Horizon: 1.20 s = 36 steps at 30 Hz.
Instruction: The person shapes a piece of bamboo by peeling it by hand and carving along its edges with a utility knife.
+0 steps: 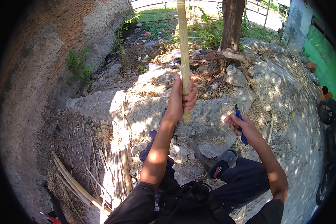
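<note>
My left hand (182,98) is wrapped round a bamboo strip (184,41) near its lower end, holding it nearly upright in front of me. The strip's top runs out of view at the upper edge. Off to the right, my right hand (244,127) grips a blue utility knife (241,128), its dark tip pointing up and slightly left. The knife is apart from the strip. Below the hands, between my legs, a long dark blade-like piece (198,154) lies on the ground by my shoe (223,164); its kind is unclear.
Split bamboo strips (112,175) and thicker curved bamboo lengths (76,183) lie at lower left. A low rough concrete ledge (97,106) crosses ahead. Beyond it stands a tree trunk (232,26). A brick wall (59,26) rises at left; a wheeled vehicle (326,108) is at right.
</note>
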### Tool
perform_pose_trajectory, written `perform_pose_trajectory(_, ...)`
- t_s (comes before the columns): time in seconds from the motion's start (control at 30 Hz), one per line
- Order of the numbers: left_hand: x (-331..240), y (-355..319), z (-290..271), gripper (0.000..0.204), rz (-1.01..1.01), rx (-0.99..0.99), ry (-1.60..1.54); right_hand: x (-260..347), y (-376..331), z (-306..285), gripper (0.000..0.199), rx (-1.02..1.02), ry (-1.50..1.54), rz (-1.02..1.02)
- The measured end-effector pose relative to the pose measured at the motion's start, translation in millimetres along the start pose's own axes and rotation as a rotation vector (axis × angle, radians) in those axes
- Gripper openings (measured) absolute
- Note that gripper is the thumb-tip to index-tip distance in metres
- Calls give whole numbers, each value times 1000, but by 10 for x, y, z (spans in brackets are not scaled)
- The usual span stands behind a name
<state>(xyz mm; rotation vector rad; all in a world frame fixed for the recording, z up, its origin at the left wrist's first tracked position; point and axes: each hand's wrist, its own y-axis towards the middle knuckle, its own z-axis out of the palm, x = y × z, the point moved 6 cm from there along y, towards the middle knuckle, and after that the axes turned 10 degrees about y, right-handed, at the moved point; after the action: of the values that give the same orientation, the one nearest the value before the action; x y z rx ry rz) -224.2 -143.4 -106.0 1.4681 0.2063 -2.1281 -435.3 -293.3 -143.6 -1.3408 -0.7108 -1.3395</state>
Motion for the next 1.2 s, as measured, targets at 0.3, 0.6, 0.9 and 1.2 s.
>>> perform_pose_trajectory(0.3, -24, -38, -27, 58, 13, 37, 55, -78, 97, -52, 39, -3, -9, 4)
perform_pose_trajectory(0.6, -61, -149, -63, 57, -50, 91, 93, -167, 314, -186, 43, -97, -20, 33)
perform_pose_trajectory(0.9, -51, -288, -121, 57, -85, 144, 67, 44, 498, -103, 42, -166, -39, -50)
perform_pose_trajectory(1.2, 152, -364, -140, 56, -212, 189, 42, 328, 411, -16, 36, -212, 70, -174)
